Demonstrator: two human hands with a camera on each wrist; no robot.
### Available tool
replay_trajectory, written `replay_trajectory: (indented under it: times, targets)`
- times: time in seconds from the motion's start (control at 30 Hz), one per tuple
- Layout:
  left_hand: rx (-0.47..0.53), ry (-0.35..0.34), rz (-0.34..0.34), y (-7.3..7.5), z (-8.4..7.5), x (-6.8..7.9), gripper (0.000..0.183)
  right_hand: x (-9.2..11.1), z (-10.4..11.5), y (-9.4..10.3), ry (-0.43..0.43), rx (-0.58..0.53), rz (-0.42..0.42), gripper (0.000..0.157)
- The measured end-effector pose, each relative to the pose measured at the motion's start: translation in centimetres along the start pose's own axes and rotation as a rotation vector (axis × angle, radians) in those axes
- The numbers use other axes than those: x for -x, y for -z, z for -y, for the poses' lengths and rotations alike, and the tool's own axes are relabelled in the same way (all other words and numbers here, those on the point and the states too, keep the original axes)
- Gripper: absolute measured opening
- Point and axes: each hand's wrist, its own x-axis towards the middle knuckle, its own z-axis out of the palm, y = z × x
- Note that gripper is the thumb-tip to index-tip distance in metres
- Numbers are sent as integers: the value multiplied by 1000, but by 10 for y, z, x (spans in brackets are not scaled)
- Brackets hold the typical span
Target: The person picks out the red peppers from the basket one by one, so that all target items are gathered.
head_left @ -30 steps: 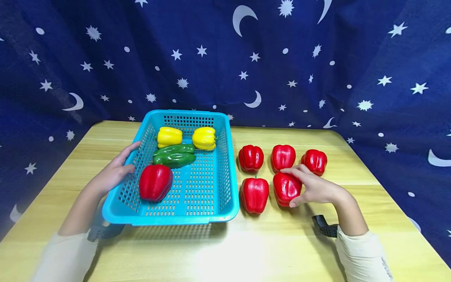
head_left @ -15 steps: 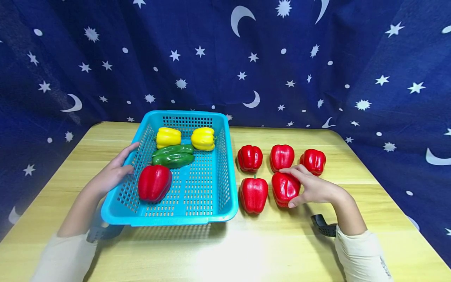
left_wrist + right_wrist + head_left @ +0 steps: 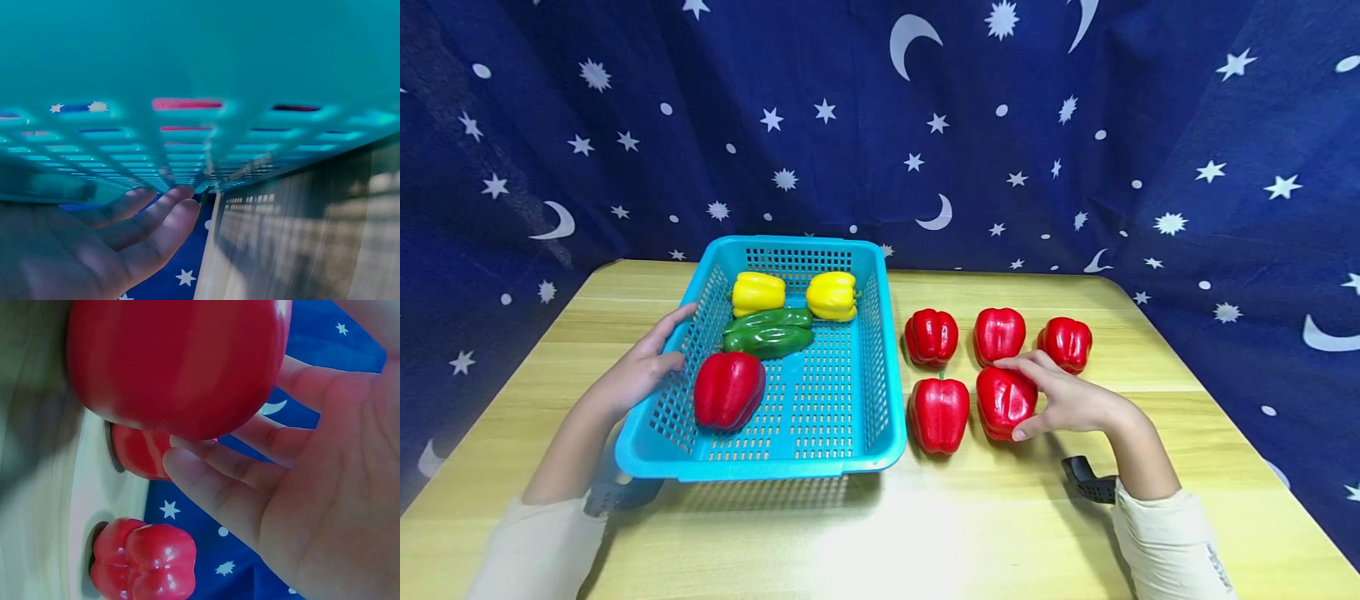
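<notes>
My left hand (image 3: 643,367) grips the left rim of a blue plastic basket (image 3: 898,400), thumb over the edge; the left wrist view shows fingers (image 3: 169,228) against its slotted outer side. Inside the basket lie two yellow bell peppers (image 3: 758,293), two long green peppers (image 3: 769,338) and a red bell pepper (image 3: 728,390). To the right, my right hand (image 3: 1067,398) holds another red bell pepper (image 3: 1000,407) on the table, thumb at its near side and fingers over its far side. The right wrist view has this pepper (image 3: 178,362) large, with fingers partly hidden behind it.
Several more red bell peppers stand close by: one to the left (image 3: 939,417) and a back row (image 3: 931,337). The wooden table (image 3: 940,533) ends at a dark blue curtain (image 3: 850,150) with stars and moons. A black wrist device (image 3: 1090,482) hangs under my right wrist.
Both hands, the basket and the peppers keep their places. Only the head view has shifted very slightly.
</notes>
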Motion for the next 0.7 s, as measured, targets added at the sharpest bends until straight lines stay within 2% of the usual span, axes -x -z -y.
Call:
replay_trajectory:
  times: [0.3, 0.53, 0.7]
  targets:
    - [-5, 3, 4, 0, 1, 0, 74, 2, -1, 3, -4, 2, 12, 78]
    - [-3, 1, 0, 0, 0, 0, 75, 0, 0, 4, -40, -33, 68, 74]
    - [-5, -6, 0, 0, 1, 1, 75, 1, 2, 5, -21, -21, 52, 70]
